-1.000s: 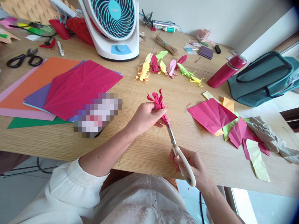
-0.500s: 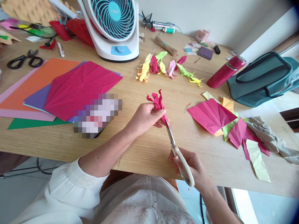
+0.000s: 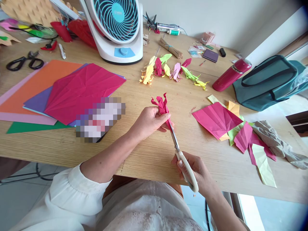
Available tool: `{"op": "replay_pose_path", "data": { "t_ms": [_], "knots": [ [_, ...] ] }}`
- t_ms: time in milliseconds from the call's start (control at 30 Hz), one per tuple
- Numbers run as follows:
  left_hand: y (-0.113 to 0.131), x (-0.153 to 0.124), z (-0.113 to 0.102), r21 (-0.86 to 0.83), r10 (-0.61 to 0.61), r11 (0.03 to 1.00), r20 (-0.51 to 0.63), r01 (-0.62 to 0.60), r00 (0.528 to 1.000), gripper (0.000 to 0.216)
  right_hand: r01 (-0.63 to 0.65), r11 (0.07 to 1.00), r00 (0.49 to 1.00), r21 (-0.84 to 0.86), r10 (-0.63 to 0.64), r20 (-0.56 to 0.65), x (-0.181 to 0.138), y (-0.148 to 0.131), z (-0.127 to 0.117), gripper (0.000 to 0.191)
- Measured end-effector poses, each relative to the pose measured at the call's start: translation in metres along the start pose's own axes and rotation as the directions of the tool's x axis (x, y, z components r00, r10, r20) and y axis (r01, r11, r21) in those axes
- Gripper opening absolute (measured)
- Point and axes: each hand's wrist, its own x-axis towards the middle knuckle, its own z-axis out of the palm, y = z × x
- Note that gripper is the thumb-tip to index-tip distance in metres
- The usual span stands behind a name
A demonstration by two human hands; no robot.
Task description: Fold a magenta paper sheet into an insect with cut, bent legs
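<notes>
My left hand (image 3: 150,120) is closed around a folded magenta paper figure (image 3: 161,105), held just above the wooden table (image 3: 154,150). My right hand (image 3: 196,170) grips the white handles of a pair of scissors (image 3: 181,157). The blades point up and left, and their tips meet the lower end of the paper figure beside my left thumb. A row of several small folded paper figures (image 3: 168,69) in yellow, pink, green and magenta lies farther back on the table.
A white and blue fan (image 3: 117,29) stands at the back. Stacked coloured sheets (image 3: 60,89) lie left, with black scissors (image 3: 22,61) beyond them. Creased magenta paper and scraps (image 3: 231,126) lie right, near a red bottle (image 3: 231,75), a teal bag (image 3: 269,81) and a grey cloth (image 3: 276,144).
The scissors and my right hand have crept slightly up and left towards the figure. My left hand holds the figure in the same place.
</notes>
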Motion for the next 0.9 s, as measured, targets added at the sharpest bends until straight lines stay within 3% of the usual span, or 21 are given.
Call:
{"op": "replay_pose_path", "data": {
  "t_ms": [900],
  "knots": [
    [0.0008, -0.0014, 0.0001, -0.007, -0.039, 0.999, 0.014, 0.039, 0.999, 0.025, 0.013, 0.999, 1.0, 0.036, -0.014, 0.009, -0.0006, -0.0033, 0.0026, 0.048]
  ]
}}
